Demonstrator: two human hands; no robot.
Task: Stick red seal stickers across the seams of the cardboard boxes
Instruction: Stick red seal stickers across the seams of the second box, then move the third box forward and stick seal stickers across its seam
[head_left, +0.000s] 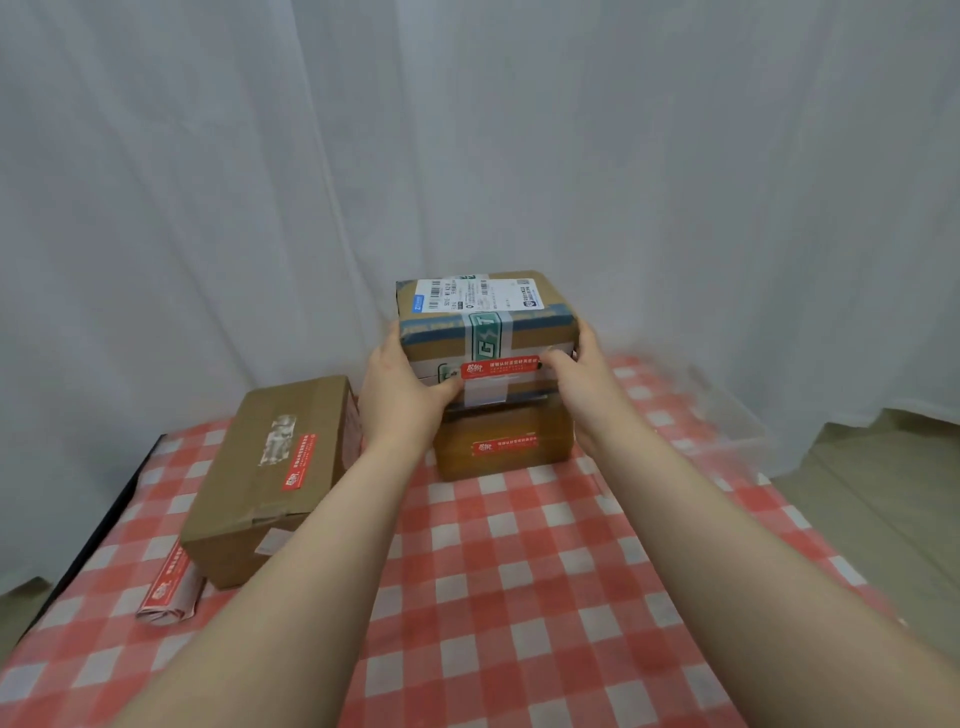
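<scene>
A taped cardboard box (483, 317) with a white shipping label and green tape sits on top of a lower brown box (504, 441) at the far middle of the table. My left hand (400, 395) grips its left side and my right hand (582, 384) grips its right side, both thumbs on the near face. A red seal sticker (498, 370) runs across that face between my thumbs. The lower box carries its own red sticker (506, 446). A longer brown box (270, 478) to the left has a red sticker (300, 462) on its top.
A roll of red seal stickers (169, 592) lies by the near left corner of the long box. The red and white checked tablecloth (509, 571) covers the table, whose dark left edge (124, 499) shows. White curtains hang behind.
</scene>
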